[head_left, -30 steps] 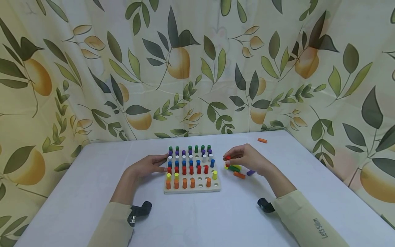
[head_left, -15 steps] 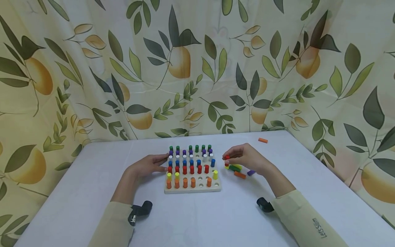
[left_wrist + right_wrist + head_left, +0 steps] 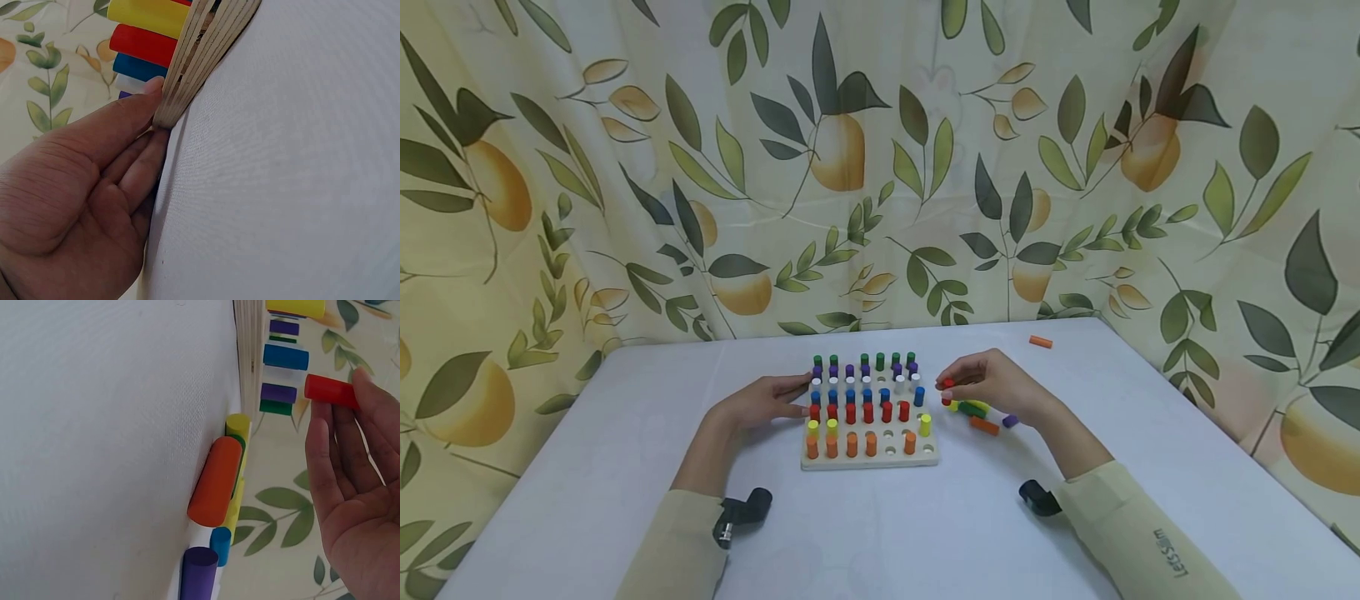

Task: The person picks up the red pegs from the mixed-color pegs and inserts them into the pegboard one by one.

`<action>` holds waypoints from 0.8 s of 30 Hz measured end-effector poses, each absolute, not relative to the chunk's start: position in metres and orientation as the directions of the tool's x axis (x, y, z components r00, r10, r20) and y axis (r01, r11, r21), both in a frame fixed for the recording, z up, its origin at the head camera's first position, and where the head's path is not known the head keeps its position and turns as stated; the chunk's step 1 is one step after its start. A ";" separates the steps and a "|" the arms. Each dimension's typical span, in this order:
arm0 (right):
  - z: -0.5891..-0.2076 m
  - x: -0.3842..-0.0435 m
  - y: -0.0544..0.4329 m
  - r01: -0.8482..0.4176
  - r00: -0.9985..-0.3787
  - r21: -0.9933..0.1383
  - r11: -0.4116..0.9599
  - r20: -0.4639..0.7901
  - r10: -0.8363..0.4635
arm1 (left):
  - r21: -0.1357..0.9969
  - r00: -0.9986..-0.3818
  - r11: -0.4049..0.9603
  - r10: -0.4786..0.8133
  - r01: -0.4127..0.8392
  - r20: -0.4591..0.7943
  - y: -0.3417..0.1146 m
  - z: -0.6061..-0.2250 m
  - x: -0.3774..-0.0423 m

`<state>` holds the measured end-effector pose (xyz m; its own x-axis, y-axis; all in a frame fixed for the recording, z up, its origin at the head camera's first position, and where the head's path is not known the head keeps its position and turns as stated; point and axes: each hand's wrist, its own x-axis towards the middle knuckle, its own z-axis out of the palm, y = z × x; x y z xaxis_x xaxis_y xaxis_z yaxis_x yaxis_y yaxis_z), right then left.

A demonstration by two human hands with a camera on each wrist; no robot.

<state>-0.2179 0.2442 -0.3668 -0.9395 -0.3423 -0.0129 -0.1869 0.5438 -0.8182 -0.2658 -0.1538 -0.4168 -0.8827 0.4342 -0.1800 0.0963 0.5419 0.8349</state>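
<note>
A pale wooden pegboard (image 3: 868, 463) lies mid-table, bearing rows of green, purple, white, blue, red, yellow and orange pegs. Several holes show among the pegs. My left hand (image 3: 756, 404) holds the board's left side, its thumb over the edge and its fingers against the side, as the left wrist view shows. To the right of the board, my right hand (image 3: 1000, 387) pinches a red peg (image 3: 328, 390) between thumb and fingers, above the table. Beneath it lies a small pile of loose pegs, among them an orange peg (image 3: 216, 481) and a purple peg (image 3: 200, 572).
A lone orange peg (image 3: 1041, 342) lies near the table's back right edge. A blue peg (image 3: 220, 545) is partly hidden in the pile. Behind the white-covered table (image 3: 880, 533) hangs a curtain (image 3: 880, 167) printed with fruit and leaves.
My right hand has shifted slightly left toward the board, carrying the red peg. The left hand keeps its place on the board's side.
</note>
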 end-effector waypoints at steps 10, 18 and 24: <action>-0.366 -0.218 0.239 -0.200 -0.932 -0.827 0.526 -0.005 -0.361 | 0.853 -0.885 0.517 0.428 0.071 -0.186 -0.154 -0.418 -0.266; -0.368 -0.219 0.234 -0.190 -0.935 -0.821 0.538 -0.016 -0.355 | 0.841 -0.887 0.536 0.421 0.075 -0.189 -0.154 -0.419 -0.266; -0.368 -0.221 0.230 -0.185 -0.936 -0.817 0.546 -0.022 -0.350 | 0.844 -0.886 0.531 0.424 0.074 -0.188 -0.154 -0.418 -0.266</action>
